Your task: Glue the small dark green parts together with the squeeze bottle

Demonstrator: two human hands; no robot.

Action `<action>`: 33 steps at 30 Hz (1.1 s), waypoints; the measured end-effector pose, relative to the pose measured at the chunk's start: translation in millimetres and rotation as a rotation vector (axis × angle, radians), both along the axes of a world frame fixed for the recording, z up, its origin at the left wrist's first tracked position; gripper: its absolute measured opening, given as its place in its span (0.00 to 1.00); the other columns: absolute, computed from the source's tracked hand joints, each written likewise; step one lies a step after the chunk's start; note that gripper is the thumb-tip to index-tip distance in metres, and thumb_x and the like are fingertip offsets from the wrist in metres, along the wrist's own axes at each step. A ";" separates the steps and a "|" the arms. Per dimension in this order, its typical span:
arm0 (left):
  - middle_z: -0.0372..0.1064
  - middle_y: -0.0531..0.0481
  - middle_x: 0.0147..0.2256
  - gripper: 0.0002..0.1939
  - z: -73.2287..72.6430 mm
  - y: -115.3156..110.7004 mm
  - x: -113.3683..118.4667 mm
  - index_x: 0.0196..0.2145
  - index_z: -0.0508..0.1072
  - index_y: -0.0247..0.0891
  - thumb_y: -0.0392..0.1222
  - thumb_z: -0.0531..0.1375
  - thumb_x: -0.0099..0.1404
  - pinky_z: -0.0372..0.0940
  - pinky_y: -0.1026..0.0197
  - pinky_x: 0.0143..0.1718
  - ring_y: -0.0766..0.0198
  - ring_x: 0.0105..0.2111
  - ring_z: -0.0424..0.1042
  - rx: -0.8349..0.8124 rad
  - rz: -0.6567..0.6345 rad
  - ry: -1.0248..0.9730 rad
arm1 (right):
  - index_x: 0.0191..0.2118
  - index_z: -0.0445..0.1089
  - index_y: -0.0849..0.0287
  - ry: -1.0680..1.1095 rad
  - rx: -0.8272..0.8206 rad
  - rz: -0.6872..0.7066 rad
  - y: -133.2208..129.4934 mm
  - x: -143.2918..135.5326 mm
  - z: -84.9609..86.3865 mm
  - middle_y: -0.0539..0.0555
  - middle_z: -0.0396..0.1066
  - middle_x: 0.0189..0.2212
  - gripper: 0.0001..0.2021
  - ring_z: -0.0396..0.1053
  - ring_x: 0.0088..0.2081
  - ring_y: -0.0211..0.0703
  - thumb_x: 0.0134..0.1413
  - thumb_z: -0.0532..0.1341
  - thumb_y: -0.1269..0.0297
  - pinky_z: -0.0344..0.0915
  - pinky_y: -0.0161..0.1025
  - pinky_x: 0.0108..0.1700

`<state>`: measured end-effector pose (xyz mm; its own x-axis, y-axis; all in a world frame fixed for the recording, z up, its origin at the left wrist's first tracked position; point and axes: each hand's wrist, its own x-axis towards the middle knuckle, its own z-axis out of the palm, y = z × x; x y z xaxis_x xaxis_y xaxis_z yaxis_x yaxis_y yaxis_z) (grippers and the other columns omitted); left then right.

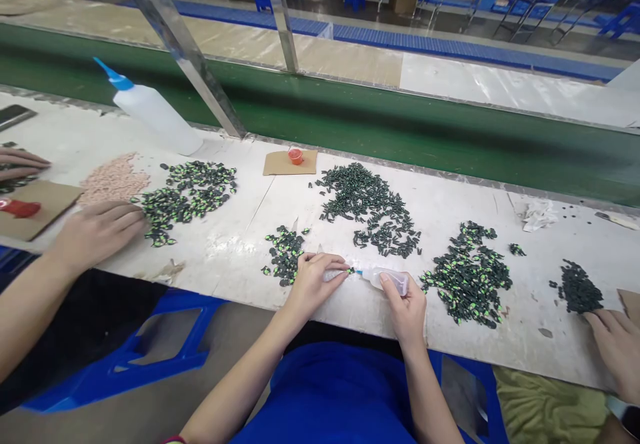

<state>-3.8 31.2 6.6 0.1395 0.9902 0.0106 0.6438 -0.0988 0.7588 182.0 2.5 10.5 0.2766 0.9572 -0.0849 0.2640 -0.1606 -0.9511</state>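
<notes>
My left hand [318,279] pinches a small dark piece with green marks [351,270] between thumb and fingertips. In my right hand [409,304] is a small translucent bottle [390,279], lying nearly level, its blue tip at the small piece. A small pile of dark and green pieces [284,255] lies just left of my left hand. Beyond both hands spreads a pile of dark green slender pieces [367,197]. Right of my right hand is a larger pile of dark and green pieces [470,274].
Co-workers' hands [103,231] are at the left and another [615,341] at the far right, beside black pieces [579,287]. A large white bottle [157,119], a metal post [185,57], a red cap [295,157] on cardboard [275,163] and pink pieces [114,179] stand or lie beyond.
</notes>
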 end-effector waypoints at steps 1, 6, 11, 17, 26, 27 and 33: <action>0.80 0.53 0.36 0.06 0.3 0.2 0.2 0.35 0.70 0.42 0.40 0.63 0.59 0.53 0.49 0.49 0.55 0.44 0.75 0.001 0.005 0.003 | 0.23 0.66 0.60 -0.002 0.002 -0.004 -0.1 -0.1 0.0 0.46 0.60 0.18 0.18 0.56 0.23 0.36 0.49 0.62 0.48 0.55 0.33 0.25; 0.80 0.53 0.35 0.05 2.5 0.8 1.3 0.34 0.71 0.43 0.39 0.64 0.58 0.54 0.47 0.50 0.54 0.44 0.76 -0.014 0.008 -0.005 | 0.23 0.66 0.60 0.005 0.021 -0.026 -0.1 0.7 -1.9 0.46 0.60 0.18 0.18 0.56 0.23 0.36 0.49 0.62 0.48 0.55 0.33 0.25; 0.80 0.52 0.36 0.06 4.0 0.9 1.5 0.35 0.70 0.42 0.38 0.64 0.59 0.53 0.45 0.51 0.54 0.43 0.76 -0.036 0.000 -0.019 | 0.23 0.66 0.60 0.024 0.011 -0.015 -0.1 1.3 -1.9 0.46 0.60 0.18 0.17 0.57 0.23 0.36 0.49 0.62 0.50 0.55 0.33 0.25; 0.80 0.51 0.36 0.06 4.4 0.9 1.8 0.34 0.70 0.42 0.37 0.64 0.59 0.53 0.43 0.51 0.53 0.43 0.76 -0.029 0.003 -0.028 | 0.21 0.64 0.59 -0.001 0.018 -0.024 1.0 0.5 -0.8 0.45 0.57 0.17 0.18 0.54 0.22 0.35 0.48 0.62 0.49 0.53 0.33 0.24; 0.79 0.51 0.37 0.08 3.6 1.9 -1.8 0.37 0.70 0.43 0.39 0.63 0.59 0.54 0.44 0.52 0.52 0.46 0.74 -0.038 -0.035 -0.006 | 0.27 0.67 0.59 0.137 0.111 -0.142 -0.2 6.1 0.2 0.49 0.68 0.21 0.15 0.65 0.25 0.40 0.46 0.63 0.51 0.62 0.37 0.28; 0.79 0.51 0.37 0.10 5.1 3.2 -3.0 0.39 0.71 0.43 0.40 0.63 0.58 0.55 0.44 0.52 0.52 0.46 0.74 -0.044 -0.053 -0.002 | 0.29 0.67 0.59 0.147 0.132 -0.163 -0.5 7.3 -0.4 0.51 0.70 0.24 0.15 0.67 0.26 0.41 0.45 0.64 0.51 0.64 0.38 0.30; 0.78 0.50 0.40 0.06 20.3 28.3 -1.7 0.37 0.74 0.44 0.44 0.59 0.63 0.55 0.46 0.52 0.53 0.44 0.73 0.051 -0.069 0.089 | 0.35 0.60 0.55 0.187 0.255 -0.157 4.8 9.6 -3.4 0.58 0.76 0.37 0.19 0.74 0.44 0.50 0.40 0.70 0.59 0.67 0.49 0.49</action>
